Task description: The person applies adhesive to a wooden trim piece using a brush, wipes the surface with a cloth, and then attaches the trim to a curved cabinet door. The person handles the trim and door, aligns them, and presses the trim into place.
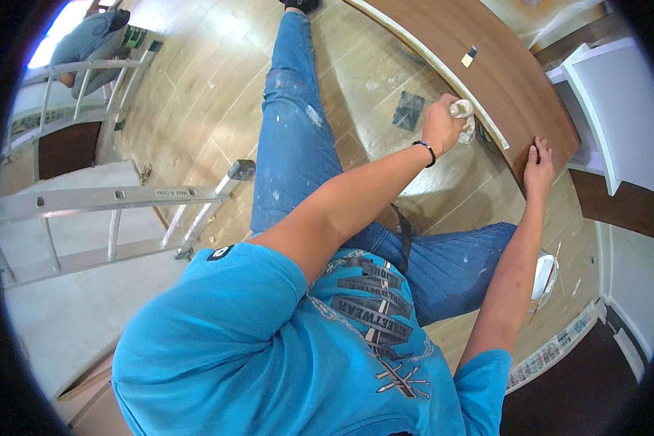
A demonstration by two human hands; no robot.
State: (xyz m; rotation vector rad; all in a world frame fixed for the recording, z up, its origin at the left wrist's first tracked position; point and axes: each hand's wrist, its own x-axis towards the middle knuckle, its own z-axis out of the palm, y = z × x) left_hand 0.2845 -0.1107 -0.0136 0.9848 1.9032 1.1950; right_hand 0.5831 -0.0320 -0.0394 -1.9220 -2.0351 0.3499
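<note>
My left hand [443, 123], with a dark bead bracelet at its wrist, is closed around a crumpled whitish cloth [461, 110]. It is at the pale long edge of a brown wood-grain panel [512, 80]. Farther right, my right hand [538, 168] rests on the panel near its near end, fingers spread on the surface; a dark spot shows between them, too small to make out. A small yellow-and-black piece [469, 57] lies on top of the panel. On the floor left of my left hand is a dark grey square sheet [408, 110], like sandpaper.
My paint-spotted jeans [298, 123] stretch over the tiled floor [218, 80]. Aluminium ladders [116, 198] stand at left, with another person [87, 43] bending beyond them. White shelving [596, 120] is beyond the panel at right. A white container [543, 276] sits beside my right knee.
</note>
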